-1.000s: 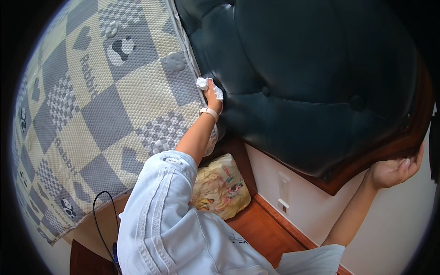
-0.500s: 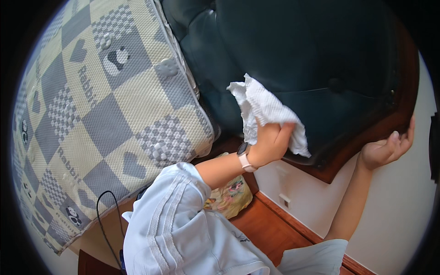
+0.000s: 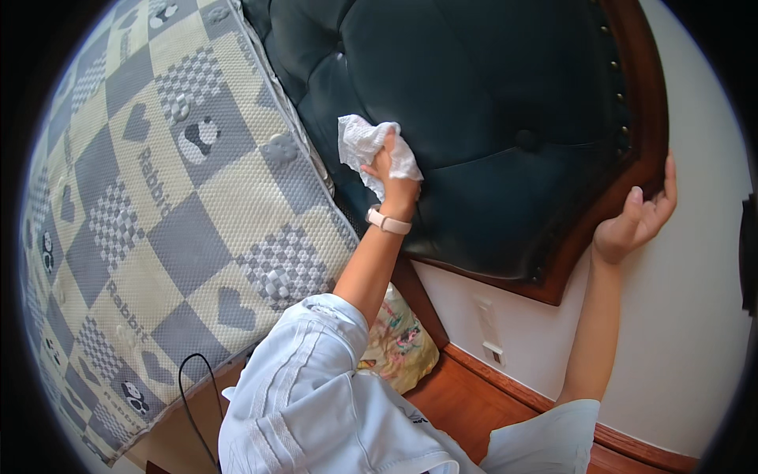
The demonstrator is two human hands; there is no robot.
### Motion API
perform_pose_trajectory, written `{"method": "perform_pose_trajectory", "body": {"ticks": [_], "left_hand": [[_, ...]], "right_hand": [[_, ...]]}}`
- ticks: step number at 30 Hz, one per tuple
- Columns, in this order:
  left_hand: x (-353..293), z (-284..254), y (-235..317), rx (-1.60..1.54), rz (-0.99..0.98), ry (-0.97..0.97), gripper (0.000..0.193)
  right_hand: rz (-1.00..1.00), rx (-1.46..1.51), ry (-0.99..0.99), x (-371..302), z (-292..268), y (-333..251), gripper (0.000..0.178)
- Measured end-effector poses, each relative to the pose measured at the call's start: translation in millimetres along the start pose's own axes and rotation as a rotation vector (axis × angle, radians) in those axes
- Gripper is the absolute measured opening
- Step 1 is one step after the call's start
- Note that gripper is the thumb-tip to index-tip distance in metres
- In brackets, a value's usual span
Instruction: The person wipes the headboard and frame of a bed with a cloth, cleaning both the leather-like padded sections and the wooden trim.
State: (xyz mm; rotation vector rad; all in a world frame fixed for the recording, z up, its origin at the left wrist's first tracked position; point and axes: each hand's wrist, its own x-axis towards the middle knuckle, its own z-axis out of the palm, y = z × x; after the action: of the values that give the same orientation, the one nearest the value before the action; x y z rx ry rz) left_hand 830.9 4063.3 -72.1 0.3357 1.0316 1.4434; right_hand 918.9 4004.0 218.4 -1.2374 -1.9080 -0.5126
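Head view: white cloth [image 3: 362, 141] against the dark, button-tufted headboard [image 3: 466, 87], near its left side, close to the edge of the checked mattress [image 3: 189, 209]. My left hand [image 3: 390, 178] has it bunched in its grasp, thumb spread; pale watch strap [image 3: 388, 221] at the wrist. My right hand [image 3: 633, 229] grasps nothing, loosely spread beside the headboard's wooden frame [image 3: 647, 95]; contact unclear. Below: yellowish patterned bag [image 3: 404, 340], white wall [image 3: 442, 288].

Wall socket [image 3: 493, 354] above wooden baseboard [image 3: 647, 450]
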Motion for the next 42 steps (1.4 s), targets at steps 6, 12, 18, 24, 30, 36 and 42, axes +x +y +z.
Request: {"method": "perform_pose_trajectory", "body": {"ticks": [6, 12, 18, 24, 30, 36, 42], "left_hand": [[-74.0, 53.3, 127.0, 0.641, 1.127, -0.443, 0.043], [-33.5, 88.5, 186.8, 0.646, 1.403, -0.397, 0.054], [5.2, 54.6, 111.6, 0.431, 0.947, -0.12, 0.054], [93.8, -51.7, -62.2, 0.087, 0.384, 0.032, 0.04], [101.7, -61.6, -69.5, 0.232, 0.2, 0.136, 0.059], [188.7, -146.9, -132.5, 0.388, 0.35, 0.243, 0.035], [164.9, -118.1, -86.5, -0.023, -0.123, 0.453, 0.026]], "right_hand": [[0.001, 0.0, 0.008, -1.3, 0.1, 3.7, 0.051], [-0.025, 0.01, 0.001, 1.8, -3.7, 2.6, 0.054], [0.032, 0.07, 0.004, -1.8, -3.9, 6.7, 0.058], [0.008, 0.177, -0.021, 2.7, 5.5, 2.1, 0.061], [0.051, 0.0, -0.069, -4.6, -5.9, 3.6, 0.059], [0.006, -0.021, -0.083, 4.6, 5.5, -4.1, 0.057], [0.002, -0.111, -0.084, 0.2, -3.2, 1.8, 0.057]]}}
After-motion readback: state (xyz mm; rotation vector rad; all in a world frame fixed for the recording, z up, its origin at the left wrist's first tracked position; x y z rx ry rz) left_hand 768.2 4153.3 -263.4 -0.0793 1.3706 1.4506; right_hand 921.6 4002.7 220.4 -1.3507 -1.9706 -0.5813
